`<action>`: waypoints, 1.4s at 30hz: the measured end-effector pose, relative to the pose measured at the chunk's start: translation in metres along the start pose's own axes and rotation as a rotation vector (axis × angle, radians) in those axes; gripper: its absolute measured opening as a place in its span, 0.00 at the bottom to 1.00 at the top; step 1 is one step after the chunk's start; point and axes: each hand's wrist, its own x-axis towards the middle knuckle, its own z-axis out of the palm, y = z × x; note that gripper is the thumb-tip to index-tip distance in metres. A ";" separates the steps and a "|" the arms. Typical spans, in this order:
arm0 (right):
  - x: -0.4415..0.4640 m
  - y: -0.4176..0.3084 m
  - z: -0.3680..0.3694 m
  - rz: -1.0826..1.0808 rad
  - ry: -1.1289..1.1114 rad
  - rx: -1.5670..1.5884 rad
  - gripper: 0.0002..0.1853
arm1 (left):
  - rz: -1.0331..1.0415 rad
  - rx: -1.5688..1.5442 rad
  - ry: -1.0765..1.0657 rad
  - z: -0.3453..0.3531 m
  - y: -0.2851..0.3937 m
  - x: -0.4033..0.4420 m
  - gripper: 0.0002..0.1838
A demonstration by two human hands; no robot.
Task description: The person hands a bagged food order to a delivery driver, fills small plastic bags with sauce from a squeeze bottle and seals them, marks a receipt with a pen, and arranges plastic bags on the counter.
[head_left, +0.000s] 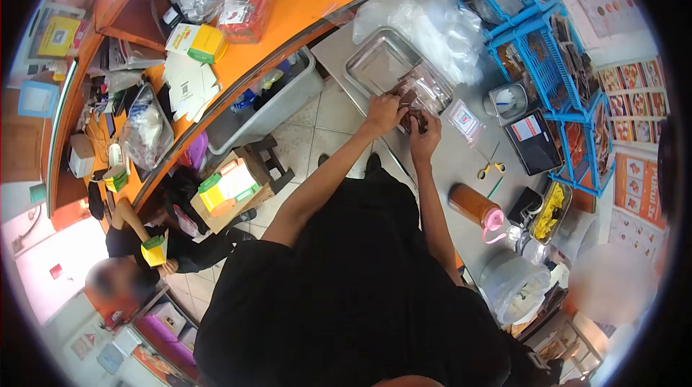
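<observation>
Packet [414, 124], dark inside, is gripped between your tightly curled left hand [384, 113] and half-closed right hand [426, 139], likely to steady it near the metal tray [375, 56].

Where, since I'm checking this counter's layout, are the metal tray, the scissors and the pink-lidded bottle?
Metal tray [378, 57]: head view, bare inside floor.
Scissors [491, 166]: head view, near where the yellow handles meet.
Pink-lidded bottle [471, 202]: head view, side of its brown body.
</observation>
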 end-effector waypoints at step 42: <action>0.251 -0.452 0.841 -1.054 -0.779 0.115 0.16 | -1.082 -0.925 1.183 -0.123 -0.282 -0.361 0.12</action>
